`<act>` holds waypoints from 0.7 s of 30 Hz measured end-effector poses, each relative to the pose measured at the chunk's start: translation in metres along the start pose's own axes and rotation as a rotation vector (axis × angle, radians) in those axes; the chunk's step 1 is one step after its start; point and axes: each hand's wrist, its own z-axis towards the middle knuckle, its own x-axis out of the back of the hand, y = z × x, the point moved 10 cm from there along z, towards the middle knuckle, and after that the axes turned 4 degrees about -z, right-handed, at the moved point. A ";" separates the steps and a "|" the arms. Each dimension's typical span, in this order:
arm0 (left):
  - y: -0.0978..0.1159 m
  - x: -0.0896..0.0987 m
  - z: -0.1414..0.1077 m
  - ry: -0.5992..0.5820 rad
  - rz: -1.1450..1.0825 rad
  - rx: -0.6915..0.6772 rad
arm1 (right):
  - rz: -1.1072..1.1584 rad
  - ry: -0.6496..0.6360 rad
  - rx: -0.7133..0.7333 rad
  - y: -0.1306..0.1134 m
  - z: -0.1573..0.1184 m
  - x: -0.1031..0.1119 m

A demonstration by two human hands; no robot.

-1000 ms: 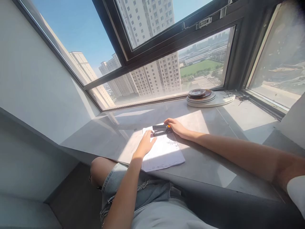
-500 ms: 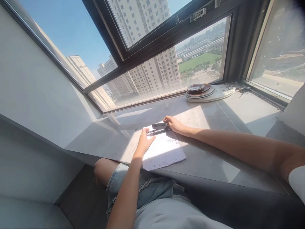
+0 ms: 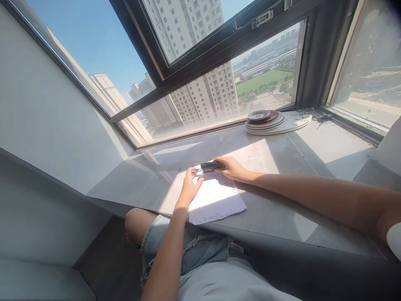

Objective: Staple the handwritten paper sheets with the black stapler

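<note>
A black stapler (image 3: 210, 166) is over the upper part of a stack of white printed paper (image 3: 216, 200) on the sill. My right hand (image 3: 232, 168) is closed around the stapler's rear end, coming in from the right. A thin shiny piece sticks out of the stapler's front end, on the left. My left hand (image 3: 189, 186) is at that end with its thumb spread away from the fingers. Its fingertips are at the shiny piece, and I cannot make out whether they press it. Strong sunlight washes out much of the print.
Stacked plates (image 3: 265, 121) stand near the window at the back right, with a small dark object (image 3: 322, 118) beyond them. The wide grey sill (image 3: 269, 209) ends at its front edge above my legs. Dark window frames (image 3: 194, 62) rise behind.
The stapler's raised top has come down over its lower part. My right hand has shifted from fingertips at its rear to a fuller hold. My left hand has barely moved.
</note>
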 end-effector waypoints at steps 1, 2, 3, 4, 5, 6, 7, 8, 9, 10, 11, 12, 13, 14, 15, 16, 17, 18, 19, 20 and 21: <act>-0.002 0.000 0.000 0.012 -0.007 0.006 | -0.027 0.030 0.028 -0.005 -0.001 0.003; -0.003 0.001 0.000 0.024 -0.003 0.011 | -0.051 0.059 0.061 -0.009 -0.003 0.006; -0.003 0.002 0.000 0.038 0.006 0.012 | -0.075 0.085 0.097 -0.015 -0.004 0.009; -0.003 0.002 0.000 0.047 0.014 0.009 | -0.099 0.108 0.137 -0.021 -0.006 0.010; -0.002 0.003 0.001 0.049 0.017 0.002 | -0.122 0.123 0.181 -0.027 -0.008 0.011; 0.000 0.002 0.001 0.045 0.017 -0.007 | -0.141 0.131 0.227 -0.033 -0.009 0.011; 0.002 0.002 0.001 0.039 0.017 -0.020 | -0.156 0.131 0.275 -0.039 -0.011 0.010; 0.004 0.003 0.002 0.038 0.017 -0.033 | -0.166 0.124 0.320 -0.045 -0.013 0.009; 0.006 0.004 0.002 0.042 0.016 -0.043 | -0.171 0.114 0.359 -0.050 -0.014 0.008; 0.007 0.005 0.002 0.050 0.015 -0.050 | -0.174 0.105 0.390 -0.054 -0.016 0.007; 0.008 0.007 0.002 0.062 0.012 -0.053 | -0.182 0.093 0.413 -0.057 -0.017 0.005; 0.007 0.009 0.002 0.072 0.003 -0.053 | -0.196 0.080 0.431 -0.059 -0.018 0.004; 0.005 0.009 0.002 0.077 -0.011 -0.049 | -0.216 0.064 0.449 -0.061 -0.019 0.002; 0.003 0.009 0.002 0.075 -0.029 -0.042 | -0.240 0.043 0.471 -0.062 -0.021 -0.001; 0.001 0.009 0.003 0.070 -0.049 -0.034 | -0.262 0.018 0.495 -0.064 -0.022 -0.004; -0.002 0.008 0.003 0.064 -0.071 -0.024 | -0.280 -0.008 0.520 -0.066 -0.024 -0.007; -0.005 0.007 0.003 0.061 -0.097 -0.014 | -0.293 -0.033 0.544 -0.067 -0.026 -0.010; -0.007 0.006 0.004 0.059 -0.129 -0.002 | -0.300 -0.054 0.566 -0.068 -0.028 -0.013; -0.010 0.006 0.004 0.056 -0.166 0.013 | -0.302 -0.068 0.582 -0.070 -0.030 -0.014; -0.012 0.005 0.004 0.052 -0.202 0.031 | -0.303 -0.073 0.596 -0.071 -0.032 -0.015; -0.014 0.004 0.004 0.048 -0.233 0.050 | -0.308 -0.071 0.609 -0.072 -0.033 -0.016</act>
